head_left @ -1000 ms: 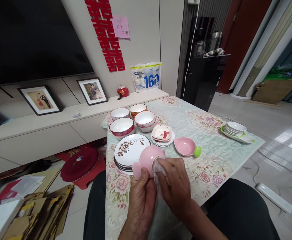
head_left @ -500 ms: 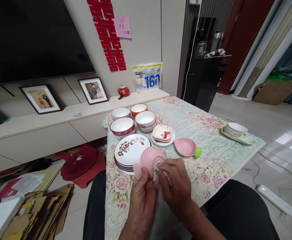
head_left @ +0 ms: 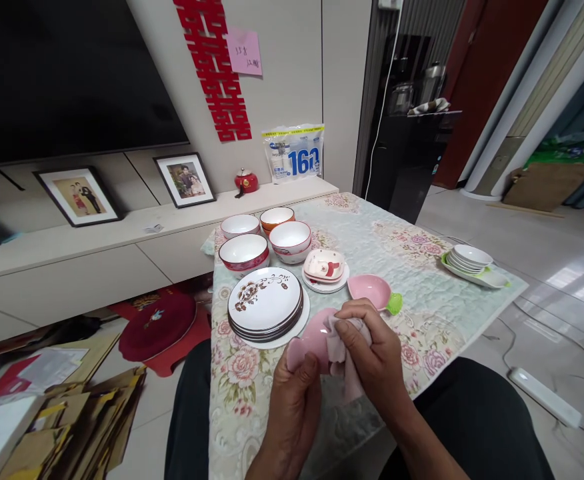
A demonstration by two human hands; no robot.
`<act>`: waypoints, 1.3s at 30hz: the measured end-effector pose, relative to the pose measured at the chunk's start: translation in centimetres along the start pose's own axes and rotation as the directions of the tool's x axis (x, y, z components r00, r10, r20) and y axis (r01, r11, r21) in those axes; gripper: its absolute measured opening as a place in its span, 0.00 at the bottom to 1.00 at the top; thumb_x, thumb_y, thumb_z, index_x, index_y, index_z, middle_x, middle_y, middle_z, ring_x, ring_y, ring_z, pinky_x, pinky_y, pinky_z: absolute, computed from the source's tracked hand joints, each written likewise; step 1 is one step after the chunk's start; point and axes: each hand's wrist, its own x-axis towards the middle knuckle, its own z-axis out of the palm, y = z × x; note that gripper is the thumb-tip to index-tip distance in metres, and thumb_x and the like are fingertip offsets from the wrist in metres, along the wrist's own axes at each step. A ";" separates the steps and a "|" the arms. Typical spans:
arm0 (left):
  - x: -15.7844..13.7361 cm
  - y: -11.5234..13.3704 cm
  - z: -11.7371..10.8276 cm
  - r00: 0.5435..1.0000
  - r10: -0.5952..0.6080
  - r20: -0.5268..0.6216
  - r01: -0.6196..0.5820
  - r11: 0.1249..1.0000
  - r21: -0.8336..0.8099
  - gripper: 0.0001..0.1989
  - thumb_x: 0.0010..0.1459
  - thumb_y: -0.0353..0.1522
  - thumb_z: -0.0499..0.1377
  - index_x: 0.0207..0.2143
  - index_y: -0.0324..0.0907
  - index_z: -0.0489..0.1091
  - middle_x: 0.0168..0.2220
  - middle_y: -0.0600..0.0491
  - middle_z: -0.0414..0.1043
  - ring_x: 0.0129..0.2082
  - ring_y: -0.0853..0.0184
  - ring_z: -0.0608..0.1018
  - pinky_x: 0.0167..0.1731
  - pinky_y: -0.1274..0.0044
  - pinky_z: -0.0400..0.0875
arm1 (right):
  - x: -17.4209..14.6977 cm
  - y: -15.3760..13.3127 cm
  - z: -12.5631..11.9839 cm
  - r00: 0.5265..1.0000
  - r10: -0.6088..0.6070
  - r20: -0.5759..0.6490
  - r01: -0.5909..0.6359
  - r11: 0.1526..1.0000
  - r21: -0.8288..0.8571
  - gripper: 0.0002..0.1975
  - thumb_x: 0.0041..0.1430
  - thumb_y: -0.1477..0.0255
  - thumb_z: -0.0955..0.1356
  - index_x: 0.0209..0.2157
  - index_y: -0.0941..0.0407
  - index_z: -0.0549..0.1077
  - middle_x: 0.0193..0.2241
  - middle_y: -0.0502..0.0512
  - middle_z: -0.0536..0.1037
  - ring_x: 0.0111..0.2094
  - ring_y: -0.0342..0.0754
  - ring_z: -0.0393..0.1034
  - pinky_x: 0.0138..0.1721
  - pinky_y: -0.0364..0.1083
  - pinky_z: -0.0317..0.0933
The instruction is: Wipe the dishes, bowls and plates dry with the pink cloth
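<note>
My left hand (head_left: 296,393) is closed around the near side of a pink bowl (head_left: 315,339), thumb pressed on its surface. Bunched in my right hand (head_left: 372,353) is a pale pinkish cloth (head_left: 349,373), which lies against the bowl's right side and hangs below it. Part of the bowl is hidden by the cloth and fingers. Just beyond my hands, a second pink bowl (head_left: 369,288) with a green leaf-shaped handle rests on the floral tablecloth (head_left: 242,373). To the left stands a stack of white plates (head_left: 267,300) with brown flowers.
Several bowls (head_left: 245,251) are grouped at the table's far left, near small square dishes (head_left: 325,265) on white plates. Small white dishes (head_left: 469,257) sit on a green-edged tray (head_left: 492,278) at the right corner. A power strip (head_left: 545,397) lies on the floor.
The pink bowl has turned and shifted slightly right and down in my hands. My right hand with the cloth has moved from its base to its right side.
</note>
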 end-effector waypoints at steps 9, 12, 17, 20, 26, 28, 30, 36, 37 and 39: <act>0.6 0.9 -0.4 0.998 0.026 -0.050 -0.037 0.968 -0.250 0.21 0.51 0.29 0.72 0.49 0.48 0.79 0.43 0.50 0.84 0.45 0.60 0.83 0.51 0.72 0.77 | 0.5 4.3 0.6 0.984 0.040 -0.176 -0.054 0.996 -0.076 0.08 0.65 0.66 0.67 0.35 0.55 0.74 0.32 0.52 0.76 0.35 0.49 0.71 0.39 0.47 0.64; 1.2 1.4 -0.8 0.992 -0.048 -0.115 0.007 0.943 -0.333 0.18 0.62 0.26 0.62 0.53 0.46 0.77 0.43 0.49 0.84 0.46 0.61 0.84 0.51 0.73 0.77 | -0.4 4.2 1.5 0.983 -0.017 -0.181 -0.003 0.994 -0.106 0.05 0.66 0.69 0.67 0.36 0.54 0.73 0.33 0.51 0.75 0.36 0.48 0.71 0.40 0.46 0.63; 1.2 1.4 -1.1 0.977 -0.180 -0.116 0.136 0.941 -0.311 0.14 0.66 0.30 0.58 0.50 0.36 0.77 0.41 0.43 0.84 0.46 0.60 0.83 0.56 0.68 0.74 | -1.4 2.2 1.5 0.974 -0.219 -0.055 0.213 0.972 -0.101 0.05 0.67 0.75 0.65 0.40 0.53 0.72 0.37 0.51 0.73 0.40 0.47 0.69 0.43 0.46 0.63; 0.7 0.8 -0.7 0.988 -0.145 -0.047 0.128 0.956 -0.265 0.13 0.55 0.32 0.69 0.44 0.39 0.80 0.40 0.45 0.84 0.45 0.60 0.83 0.54 0.70 0.75 | -0.7 2.3 0.9 0.969 -0.229 -0.089 0.219 0.969 -0.113 0.04 0.67 0.74 0.65 0.39 0.53 0.73 0.36 0.51 0.74 0.40 0.48 0.69 0.43 0.47 0.63; 0.4 0.7 -0.8 0.993 0.112 0.041 -0.115 0.991 0.075 0.13 0.45 0.37 0.75 0.31 0.43 0.78 0.31 0.54 0.79 0.35 0.67 0.79 0.39 0.78 0.75 | 0.7 4.1 0.3 0.959 0.248 -0.140 -0.247 0.969 0.027 0.12 0.66 0.61 0.65 0.35 0.55 0.74 0.30 0.52 0.75 0.33 0.49 0.68 0.36 0.47 0.61; 0.5 1.2 -1.3 0.957 0.182 0.228 -0.244 0.927 0.285 0.12 0.50 0.38 0.72 0.26 0.43 0.75 0.26 0.56 0.75 0.29 0.69 0.76 0.34 0.78 0.72 | 0.8 4.4 0.3 0.915 0.403 -0.004 -0.397 0.901 0.173 0.14 0.63 0.59 0.67 0.33 0.55 0.73 0.28 0.50 0.74 0.30 0.48 0.66 0.32 0.45 0.59; 0.7 2.0 -1.7 0.878 0.225 0.423 -0.437 0.737 0.515 0.07 0.54 0.34 0.70 0.28 0.43 0.75 0.29 0.55 0.76 0.36 0.66 0.77 0.45 0.74 0.71 | 0.9 4.4 0.2 0.857 0.496 0.143 -0.513 0.787 0.342 0.16 0.60 0.56 0.69 0.32 0.55 0.73 0.26 0.50 0.73 0.28 0.47 0.64 0.30 0.45 0.58; 1.4 3.7 -1.9 0.621 0.143 0.771 -0.783 0.164 0.600 0.10 0.57 0.21 0.60 0.34 0.46 0.71 0.30 0.59 0.77 0.31 0.69 0.78 0.60 0.64 0.61 | 1.3 3.9 -1.6 0.786 0.487 0.381 -0.617 0.660 0.429 0.22 0.57 0.49 0.71 0.35 0.56 0.76 0.33 0.54 0.78 0.34 0.50 0.71 0.39 0.48 0.65; 1.5 3.8 -1.9 0.587 0.125 0.800 -0.809 0.106 0.578 0.11 0.56 0.21 0.58 0.36 0.46 0.71 0.31 0.59 0.77 0.32 0.69 0.79 0.60 0.63 0.62 | 1.4 3.8 -2.0 0.785 0.462 0.413 -0.609 0.695 0.381 0.20 0.57 0.51 0.72 0.35 0.56 0.76 0.34 0.54 0.78 0.36 0.51 0.71 0.41 0.48 0.65; 1.7 3.9 -2.0 0.520 0.088 0.849 -0.853 -0.002 0.523 0.14 0.54 0.19 0.56 0.38 0.46 0.70 0.31 0.58 0.78 0.33 0.68 0.79 0.60 0.63 0.62 | 1.7 3.7 -2.7 0.774 0.413 0.480 -0.581 0.766 0.276 0.17 0.59 0.56 0.72 0.37 0.56 0.77 0.37 0.53 0.78 0.39 0.51 0.71 0.43 0.47 0.64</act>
